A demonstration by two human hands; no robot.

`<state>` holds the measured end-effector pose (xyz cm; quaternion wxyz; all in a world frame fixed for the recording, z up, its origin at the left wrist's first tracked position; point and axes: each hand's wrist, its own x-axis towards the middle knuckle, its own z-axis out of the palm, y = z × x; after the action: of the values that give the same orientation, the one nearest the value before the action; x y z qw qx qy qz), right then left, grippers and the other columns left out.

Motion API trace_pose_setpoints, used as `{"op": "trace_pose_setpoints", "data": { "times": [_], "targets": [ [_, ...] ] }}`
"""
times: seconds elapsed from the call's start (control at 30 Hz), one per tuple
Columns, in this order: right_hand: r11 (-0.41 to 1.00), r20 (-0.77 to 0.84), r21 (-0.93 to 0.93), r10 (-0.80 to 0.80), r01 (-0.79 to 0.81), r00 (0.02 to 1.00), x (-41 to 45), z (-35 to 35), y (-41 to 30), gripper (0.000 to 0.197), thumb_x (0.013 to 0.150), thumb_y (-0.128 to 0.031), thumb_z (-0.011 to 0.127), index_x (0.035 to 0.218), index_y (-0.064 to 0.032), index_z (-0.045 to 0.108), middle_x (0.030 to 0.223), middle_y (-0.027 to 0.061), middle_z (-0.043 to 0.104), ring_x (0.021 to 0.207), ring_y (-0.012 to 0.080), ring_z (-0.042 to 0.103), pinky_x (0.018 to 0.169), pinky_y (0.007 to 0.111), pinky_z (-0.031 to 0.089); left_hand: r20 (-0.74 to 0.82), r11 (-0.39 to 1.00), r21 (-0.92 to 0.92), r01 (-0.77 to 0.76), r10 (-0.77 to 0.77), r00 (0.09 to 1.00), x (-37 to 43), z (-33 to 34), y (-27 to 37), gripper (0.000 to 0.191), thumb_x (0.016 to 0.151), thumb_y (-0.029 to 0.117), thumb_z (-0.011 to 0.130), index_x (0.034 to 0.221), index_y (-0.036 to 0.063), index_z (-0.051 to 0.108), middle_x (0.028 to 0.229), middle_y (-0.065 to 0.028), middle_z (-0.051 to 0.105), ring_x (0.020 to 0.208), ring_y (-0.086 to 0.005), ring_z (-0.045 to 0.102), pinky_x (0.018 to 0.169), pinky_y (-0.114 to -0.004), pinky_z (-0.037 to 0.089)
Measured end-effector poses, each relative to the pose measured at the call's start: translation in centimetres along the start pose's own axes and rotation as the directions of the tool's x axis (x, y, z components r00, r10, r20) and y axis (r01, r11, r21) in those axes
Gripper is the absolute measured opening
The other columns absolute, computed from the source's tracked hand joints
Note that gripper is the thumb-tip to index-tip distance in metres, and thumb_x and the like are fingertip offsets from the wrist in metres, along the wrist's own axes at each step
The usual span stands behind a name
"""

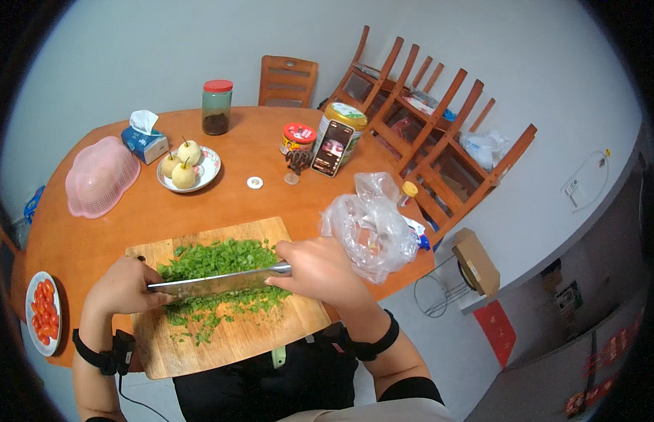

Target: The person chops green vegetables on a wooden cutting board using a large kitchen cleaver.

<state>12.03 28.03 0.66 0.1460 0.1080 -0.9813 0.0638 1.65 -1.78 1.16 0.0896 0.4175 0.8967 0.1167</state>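
Observation:
A wooden cutting board [221,348] lies at the near edge of the table, tilted a little in view. Chopped green vegetable [221,257] is heaped across its middle, with looser bits on the near side. A wide-bladed kitchen knife [216,283] rests among the greens, its blade running left to right. My right hand [311,269] is closed round the knife's handle. With thumb and fingers, my left hand [129,287] pinches the far left end of the blade. Both hands are over the board's upper half, and each wrist wears a black strap.
Left, a plate of small red tomatoes [29,316] and a pink plastic basket [103,176]. Farther back, a plate [213,171] of pears, a tissue pack [145,145], and a red-lidded jar [217,108]. Right, a phone [333,149] leans on a can; a clear plastic bag [374,237] lies nearer.

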Motion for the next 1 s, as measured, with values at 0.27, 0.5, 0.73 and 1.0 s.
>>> {"op": "trace_pose_setpoints", "data": {
  "times": [0.27, 0.5, 0.73, 1.0],
  "targets": [
    [0.995, 0.063, 0.097, 0.013, -0.019, 0.998, -0.4, 1.1, 1.1, 0.036, 0.066, -0.035, 0.075, 0.076, -0.0056, 0.057, 0.066, 0.0125, 0.062, 0.065, 0.0319, 0.062, 0.057, 0.042, 0.047, 0.043, 1.000, 0.014, 0.010, -0.011, 0.999, 0.5, 0.4, -0.2, 0.025, 0.066, 0.028, 0.074, 0.066, 0.0045, 0.066, 0.057, -0.0166, 0.057, 0.053, -0.0330, 0.054, 0.053, -0.039, 0.044],
    [0.997, 0.074, 0.067, 0.038, -0.043, 0.997, -0.3, 1.1, 1.2, 0.037, 0.066, -0.036, 0.075, 0.075, -0.0062, 0.056, 0.065, 0.0123, 0.062, 0.064, 0.0314, 0.062, 0.056, 0.042, 0.047, 0.060, 0.999, 0.034, 0.026, -0.028, 0.998, 1.0, 0.4, 0.1, 0.024, 0.066, 0.029, 0.072, 0.070, 0.0058, 0.069, 0.060, -0.0165, 0.059, 0.057, -0.0335, 0.056, 0.056, -0.040, 0.045],
    [0.998, -0.084, 0.062, 0.003, 0.003, 0.996, -1.1, 2.2, 1.3, 0.036, 0.065, -0.039, 0.075, 0.068, -0.0094, 0.055, 0.058, 0.0074, 0.059, 0.056, 0.0260, 0.061, 0.051, 0.037, 0.044, 0.007, 0.997, 0.043, 0.060, -0.061, 0.998, 0.2, 0.7, 0.9, 0.018, 0.066, 0.027, 0.072, 0.070, 0.0093, 0.070, 0.059, -0.0135, 0.059, 0.055, -0.0320, 0.055, 0.053, -0.038, 0.045],
    [0.992, -0.027, 0.124, 0.020, -0.017, 0.999, -1.1, 1.7, 1.0, 0.039, 0.067, -0.040, 0.074, 0.071, -0.0073, 0.054, 0.061, 0.0096, 0.060, 0.060, 0.0282, 0.062, 0.054, 0.039, 0.047, -0.025, 0.999, 0.044, 0.025, -0.024, 0.999, 0.0, 0.8, 0.9, 0.014, 0.065, 0.024, 0.071, 0.069, 0.0106, 0.070, 0.058, -0.0118, 0.059, 0.054, -0.0310, 0.055, 0.052, -0.037, 0.045]
  ]
}}
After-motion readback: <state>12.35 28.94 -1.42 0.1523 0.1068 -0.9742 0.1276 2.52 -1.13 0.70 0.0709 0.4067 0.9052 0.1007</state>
